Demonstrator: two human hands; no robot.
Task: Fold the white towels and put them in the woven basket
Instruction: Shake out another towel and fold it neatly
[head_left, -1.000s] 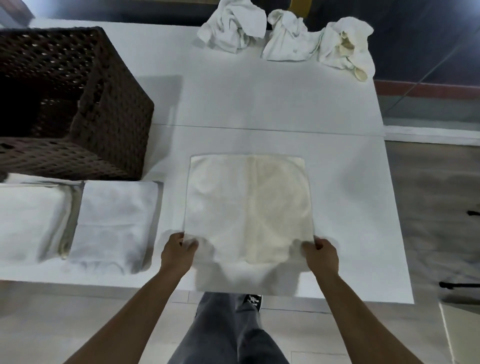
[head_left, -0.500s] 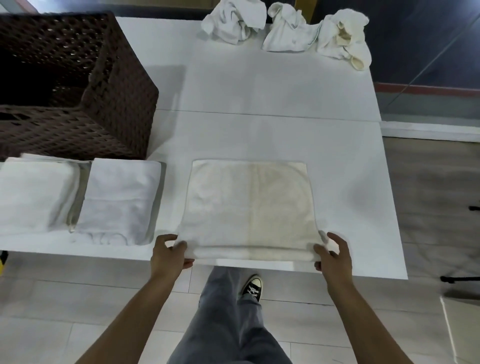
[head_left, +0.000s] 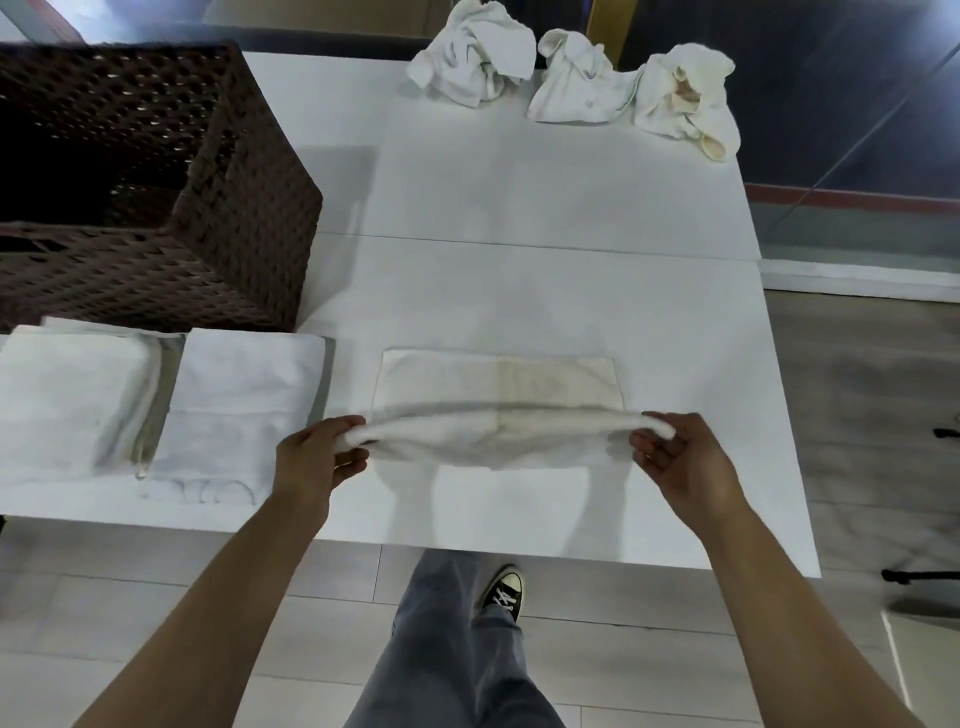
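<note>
left hand (head_left: 311, 460) and right hand (head_left: 685, 460) each pinching a near corner of the white towel (head_left: 498, 400), its near edge lifted off the white surface (head_left: 519, 296), woven basket (head_left: 244, 208) far left, two folded towels (head_left: 228, 415) beside it

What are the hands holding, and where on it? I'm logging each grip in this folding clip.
Both hold the towel: the left hand grips its near left corner, the right hand its near right corner, lifting that edge.

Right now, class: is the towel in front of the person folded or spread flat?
Mid-fold. Both hands, left and right, lift the towel's near edge; its far part lies flat.
</note>
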